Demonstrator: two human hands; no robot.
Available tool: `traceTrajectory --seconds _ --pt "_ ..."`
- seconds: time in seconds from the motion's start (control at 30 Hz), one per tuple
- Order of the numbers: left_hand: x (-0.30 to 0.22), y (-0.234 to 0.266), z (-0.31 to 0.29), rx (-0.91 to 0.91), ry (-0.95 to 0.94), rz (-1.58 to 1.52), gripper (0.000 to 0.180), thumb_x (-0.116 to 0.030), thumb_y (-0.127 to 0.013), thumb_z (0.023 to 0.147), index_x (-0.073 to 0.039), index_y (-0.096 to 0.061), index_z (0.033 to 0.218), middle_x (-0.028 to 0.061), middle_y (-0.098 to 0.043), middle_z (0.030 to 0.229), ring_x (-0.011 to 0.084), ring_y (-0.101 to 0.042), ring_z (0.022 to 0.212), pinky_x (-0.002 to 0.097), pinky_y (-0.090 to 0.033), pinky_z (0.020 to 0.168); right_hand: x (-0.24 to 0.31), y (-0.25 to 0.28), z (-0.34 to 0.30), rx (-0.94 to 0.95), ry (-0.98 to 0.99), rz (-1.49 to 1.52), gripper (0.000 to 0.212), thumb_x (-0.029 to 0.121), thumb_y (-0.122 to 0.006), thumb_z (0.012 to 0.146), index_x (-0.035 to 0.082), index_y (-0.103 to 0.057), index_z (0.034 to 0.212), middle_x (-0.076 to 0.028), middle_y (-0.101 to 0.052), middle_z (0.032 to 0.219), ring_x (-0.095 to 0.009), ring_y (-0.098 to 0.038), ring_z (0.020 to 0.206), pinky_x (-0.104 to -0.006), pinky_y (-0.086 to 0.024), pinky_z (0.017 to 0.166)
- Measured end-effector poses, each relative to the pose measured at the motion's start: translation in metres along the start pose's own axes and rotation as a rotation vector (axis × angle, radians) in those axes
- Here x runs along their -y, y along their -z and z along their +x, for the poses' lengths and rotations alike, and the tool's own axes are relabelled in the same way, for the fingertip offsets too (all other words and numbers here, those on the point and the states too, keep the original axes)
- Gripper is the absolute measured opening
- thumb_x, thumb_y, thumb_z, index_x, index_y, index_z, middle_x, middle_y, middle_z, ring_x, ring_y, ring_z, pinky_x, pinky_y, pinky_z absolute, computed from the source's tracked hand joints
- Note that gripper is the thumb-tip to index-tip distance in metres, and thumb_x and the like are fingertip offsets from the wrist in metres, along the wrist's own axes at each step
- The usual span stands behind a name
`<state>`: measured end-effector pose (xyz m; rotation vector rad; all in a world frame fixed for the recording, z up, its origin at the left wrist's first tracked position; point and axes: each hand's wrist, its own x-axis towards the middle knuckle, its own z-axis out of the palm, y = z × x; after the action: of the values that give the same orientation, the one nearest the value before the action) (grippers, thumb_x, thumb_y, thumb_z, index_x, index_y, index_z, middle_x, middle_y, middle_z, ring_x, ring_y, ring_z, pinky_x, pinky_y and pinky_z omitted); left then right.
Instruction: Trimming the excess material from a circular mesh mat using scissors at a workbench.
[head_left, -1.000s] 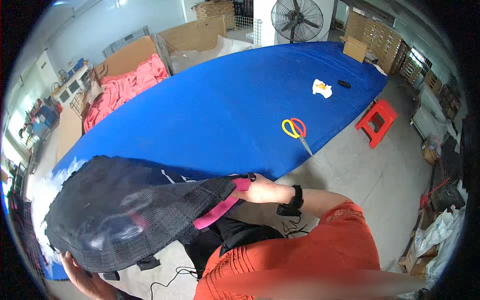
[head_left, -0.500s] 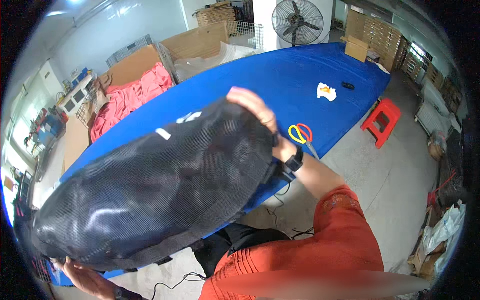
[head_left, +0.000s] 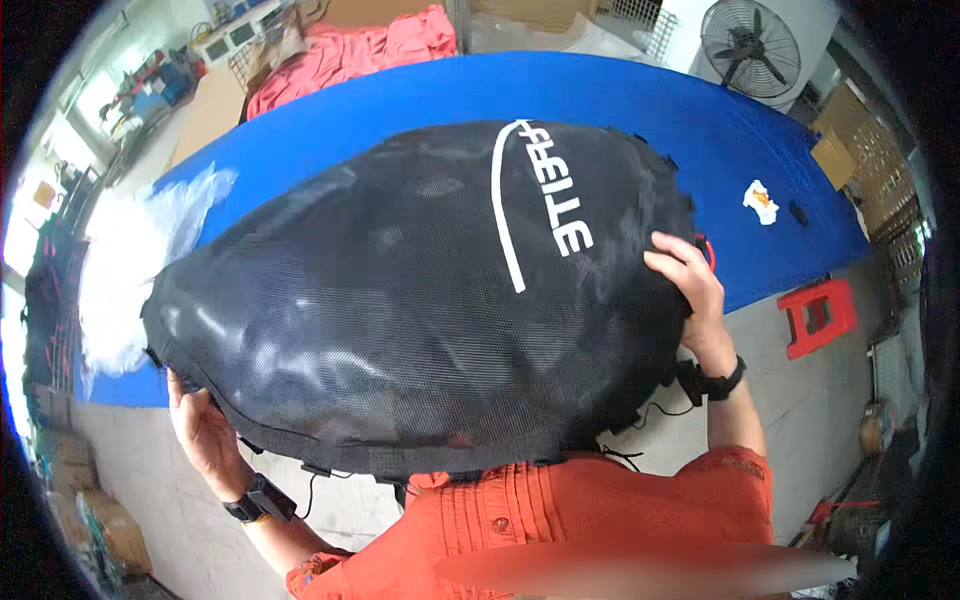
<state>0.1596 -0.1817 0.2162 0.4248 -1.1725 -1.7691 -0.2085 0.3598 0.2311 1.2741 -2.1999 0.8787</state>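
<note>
A large oval black mesh bag point(head_left: 400, 300) with white lettering and a curved white stripe is held up in front of me, over the near side of the blue table. My left hand point(head_left: 205, 430) grips its lower left edge, with some fingers hidden behind the rim. At the right end, my right hand point(head_left: 690, 285) is closed on the bag, fingertips lying on the mesh. Just past that hand, a bit of the red handle of the scissors point(head_left: 711, 256) shows; the bag hides the rest.
The blue-covered table point(head_left: 620, 95) stretches behind the bag. Clear plastic film point(head_left: 135, 270) lies at its left end. A stained white paper point(head_left: 760, 203) and a small black object point(head_left: 798, 213) rest at the right. A red stool point(head_left: 818, 317) stands beside the table; a fan point(head_left: 750, 48) is beyond.
The bag has turned and moved right, its lettered face now toward me. Both hands went with it, still holding its ends. The clear plastic film has come into view, and the scissors are mostly covered.
</note>
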Motion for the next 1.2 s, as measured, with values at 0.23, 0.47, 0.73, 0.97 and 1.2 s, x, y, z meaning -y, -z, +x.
traceTrajectory --seconds 0.23,0.47,0.73,0.97,1.2 --pt "-0.023 -0.034 -0.013 -0.043 0.097 0.152 0.06 -0.001 -0.057 0.096 0.009 -0.047 0.155 0.0075 -0.065 0.128 0.0122 -0.061 0.095 0.0264 -0.052 0.093 0.014 0.006 -0.001 0.143 -0.041 0.081 0.043 0.005 -0.082 0.079 0.007 -0.074 0.121 -0.018 -0.075 0.125 -0.037 -0.073 0.114 -0.0406 -0.059 0.098" --pt "-0.038 -0.05 -0.012 -0.045 0.203 0.172 0.047 -0.003 -0.051 0.103 0.008 -0.059 0.148 0.003 -0.068 0.103 0.0123 -0.064 0.091 0.029 -0.056 0.089 0.019 0.021 0.006 0.299 -0.086 0.242 0.043 0.002 -0.082 0.074 0.007 -0.074 0.116 -0.016 -0.078 0.111 -0.037 -0.076 0.104 -0.0402 -0.061 0.09" --pt "-0.066 0.05 0.012 -0.018 -0.019 0.538 0.045 -0.007 -0.049 0.104 0.008 -0.06 0.145 0.018 -0.072 0.125 0.0224 -0.073 0.106 0.0344 -0.06 0.093 0.031 0.017 0.01 0.55 -0.066 0.456 0.038 0.008 -0.083 0.075 0.008 -0.075 0.112 -0.013 -0.079 0.106 -0.035 -0.077 0.099 -0.0394 -0.06 0.083" --pt "-0.057 0.024 0.013 -0.124 0.205 0.464 0.049 -0.007 -0.049 0.101 0.004 -0.061 0.147 0.0113 -0.07 0.126 0.02 -0.069 0.111 0.0334 -0.055 0.099 0.041 0.0 0.007 0.657 -0.03 0.423 0.03 0.012 -0.077 0.08 0.008 -0.074 0.11 -0.014 -0.078 0.106 -0.037 -0.075 0.099 -0.0433 -0.059 0.085" --pt "0.04 0.021 0.031 -0.092 0.255 0.521 0.051 -0.007 -0.053 0.092 0.009 -0.063 0.14 0.0101 -0.072 0.119 0.0187 -0.068 0.103 0.0308 -0.054 0.092 0.011 -0.03 -0.004 0.487 -0.061 0.233 0.035 -0.003 -0.071 0.076 0.006 -0.073 0.11 -0.015 -0.077 0.108 -0.038 -0.074 0.103 -0.0444 -0.058 0.089"
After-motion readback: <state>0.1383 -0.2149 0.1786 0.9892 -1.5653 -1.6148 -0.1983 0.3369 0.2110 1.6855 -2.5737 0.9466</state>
